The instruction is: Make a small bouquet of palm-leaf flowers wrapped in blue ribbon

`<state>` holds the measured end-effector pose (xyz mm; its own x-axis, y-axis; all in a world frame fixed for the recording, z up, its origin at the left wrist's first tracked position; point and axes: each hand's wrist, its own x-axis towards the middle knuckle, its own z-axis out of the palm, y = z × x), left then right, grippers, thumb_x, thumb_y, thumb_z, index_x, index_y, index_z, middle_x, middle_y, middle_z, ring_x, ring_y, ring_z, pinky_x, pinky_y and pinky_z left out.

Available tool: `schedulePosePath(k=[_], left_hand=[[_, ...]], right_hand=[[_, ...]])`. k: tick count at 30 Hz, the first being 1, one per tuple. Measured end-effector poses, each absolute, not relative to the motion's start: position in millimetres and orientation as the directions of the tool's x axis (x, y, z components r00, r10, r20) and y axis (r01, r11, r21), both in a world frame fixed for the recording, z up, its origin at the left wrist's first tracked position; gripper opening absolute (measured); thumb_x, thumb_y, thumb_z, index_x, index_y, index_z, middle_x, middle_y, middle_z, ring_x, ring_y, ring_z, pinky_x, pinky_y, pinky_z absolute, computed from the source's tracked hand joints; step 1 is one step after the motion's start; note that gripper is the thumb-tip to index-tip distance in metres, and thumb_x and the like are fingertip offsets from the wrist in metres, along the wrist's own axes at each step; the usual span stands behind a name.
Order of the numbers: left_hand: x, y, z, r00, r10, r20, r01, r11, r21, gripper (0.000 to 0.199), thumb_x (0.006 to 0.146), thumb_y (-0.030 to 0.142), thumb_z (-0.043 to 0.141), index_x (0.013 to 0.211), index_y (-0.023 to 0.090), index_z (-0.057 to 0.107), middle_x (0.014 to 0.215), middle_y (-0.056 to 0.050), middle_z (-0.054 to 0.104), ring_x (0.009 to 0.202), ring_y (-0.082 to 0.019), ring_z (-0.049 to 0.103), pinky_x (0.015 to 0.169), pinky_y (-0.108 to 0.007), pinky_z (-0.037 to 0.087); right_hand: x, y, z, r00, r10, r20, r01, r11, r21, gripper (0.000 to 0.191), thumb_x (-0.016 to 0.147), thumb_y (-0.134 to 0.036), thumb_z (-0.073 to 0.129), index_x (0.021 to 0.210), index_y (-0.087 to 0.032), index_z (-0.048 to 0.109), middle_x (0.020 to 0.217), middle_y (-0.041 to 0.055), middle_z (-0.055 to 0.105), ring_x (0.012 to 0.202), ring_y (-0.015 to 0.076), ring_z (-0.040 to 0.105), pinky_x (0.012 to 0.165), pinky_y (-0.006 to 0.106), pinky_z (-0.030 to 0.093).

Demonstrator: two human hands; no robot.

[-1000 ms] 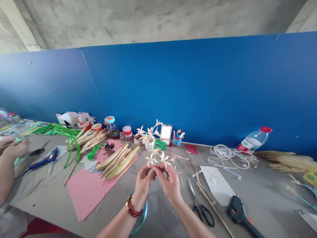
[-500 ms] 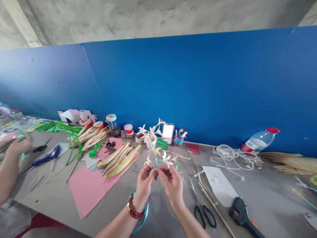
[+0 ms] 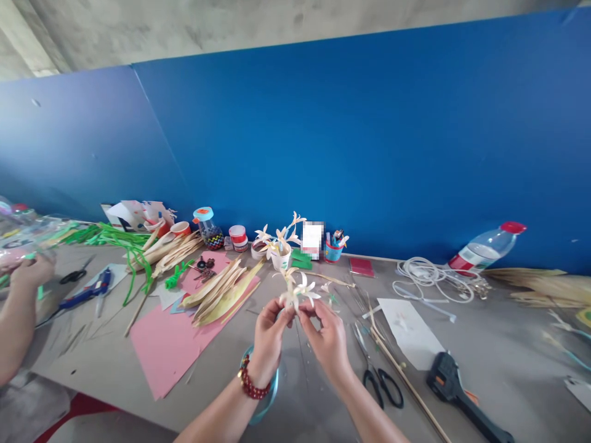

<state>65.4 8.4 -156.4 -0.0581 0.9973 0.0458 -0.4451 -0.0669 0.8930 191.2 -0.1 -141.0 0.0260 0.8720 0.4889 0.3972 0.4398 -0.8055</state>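
Flowers (image 3: 303, 288), cream-white, rise between the hands: left hand (image 3: 268, 332) pinched closed on their base, right hand (image 3: 327, 335) with fingertips curled close beside it, its grip impossible to tell. Behind stands a cup (image 3: 282, 263); scissors (image 3: 369, 367) lie rightward, pink paper (image 3: 164, 354) leftward.

Reads as a shared craft workshop: shows scissors (image 3: 369, 367) at five o'clock, glue gun (image 3: 83, 296), dried husks (image 3: 221, 289) and a co-worker's forearm (image 3: 16, 332) at eight, blue partition (image 3: 323, 135) below bare concrete (image 3: 231, 27) at twelve.
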Motion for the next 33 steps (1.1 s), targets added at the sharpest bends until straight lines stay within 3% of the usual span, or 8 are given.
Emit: schedulePosePath(k=[6,17,24,33], left_hand=[[64.8,7.3,-155.9,-0.058,0.998,0.018,-0.41,-0.04,0.911,0.022,0.077,0.036,0.077,0.077,0.017,0.065,0.07,0.002,0.056,0.063,-0.011,0.046,0.065,-0.025,0.04],[63.4,9.2,-157.7,-0.013,0.997,-0.076,-0.523,0.058,0.85,0.018,0.071,0.029,0.082,0.076,0.017,0.07,0.072,0.001,0.061,0.064,-0.01,0.049,0.066,-0.023,0.041],[65.3,10.2,-158.3,0.038,0.993,-0.108,-0.612,0.109,0.783,0.021,0.067,0.028,0.085,0.072,0.015,0.07,0.07,0.001,0.061,0.062,-0.009,0.051,0.063,-0.023,0.041],[68.0,8.9,-160.6,0.019,0.996,-0.091,-0.609,0.084,0.789,0.019,0.07,0.028,0.082,0.075,0.015,0.069,0.067,0.001,0.06,0.061,-0.009,0.051,0.064,-0.023,0.041]], right_hand=[[194.8,0.2,-140.8,-0.009,0.875,0.484,0.475,0.43,-0.768,0.012,0.09,-0.02,0.054,0.078,-0.022,0.056,0.074,0.0021,0.065,0.069,0.0186,0.063,0.06,0.026,0.046],[195.0,-2.9,-141.8,-0.155,0.813,0.561,0.646,0.513,-0.566,0.009,0.099,-0.018,0.042,0.095,-0.022,0.05,0.087,0.0072,0.062,0.079,0.0226,0.063,0.068,0.031,0.049],[196.6,-3.8,-139.3,-0.205,0.81,0.55,0.658,0.53,-0.535,0.015,0.099,-0.017,0.04,0.087,-0.023,0.046,0.082,0.0039,0.058,0.071,0.0192,0.06,0.063,0.027,0.046],[198.7,-4.4,-140.4,-0.228,0.821,0.523,0.71,0.508,-0.488,0.017,0.099,-0.017,0.038,0.089,-0.021,0.051,0.078,0.0033,0.063,0.066,0.018,0.061,0.061,0.025,0.043]])
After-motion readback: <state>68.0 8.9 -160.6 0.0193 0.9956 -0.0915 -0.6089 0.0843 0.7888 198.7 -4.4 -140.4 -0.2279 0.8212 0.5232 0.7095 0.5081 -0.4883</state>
